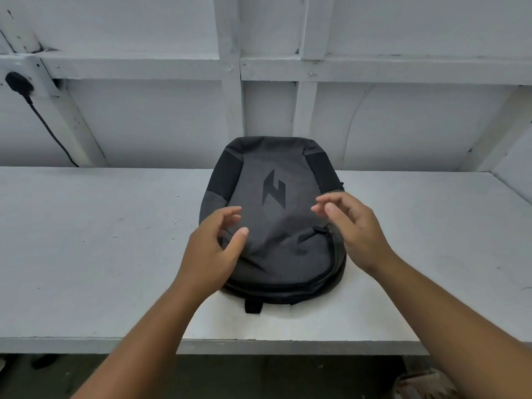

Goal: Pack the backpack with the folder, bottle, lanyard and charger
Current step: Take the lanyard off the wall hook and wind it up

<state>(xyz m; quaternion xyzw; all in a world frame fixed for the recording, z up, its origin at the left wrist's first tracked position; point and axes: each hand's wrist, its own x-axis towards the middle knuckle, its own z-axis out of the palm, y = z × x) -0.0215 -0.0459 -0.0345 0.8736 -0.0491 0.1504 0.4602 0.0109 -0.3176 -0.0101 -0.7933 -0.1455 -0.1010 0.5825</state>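
A dark grey backpack (273, 220) with a black logo lies flat on the white table, its top handle toward me and its zipper closed along the near edge. A zipper pull (319, 229) sits at its right side. My left hand (214, 249) hovers over the bag's left half, fingers apart and curled, holding nothing. My right hand (352, 228) hovers over the bag's right side near the zipper pull, fingers spread and empty. No folder, bottle, lanyard or charger is visible.
The white table (100, 240) runs left and right, its front edge near me. A white panelled wall (144, 116) stands right behind the bag. A black plug and cable (20, 84) hang on the wall at far left.
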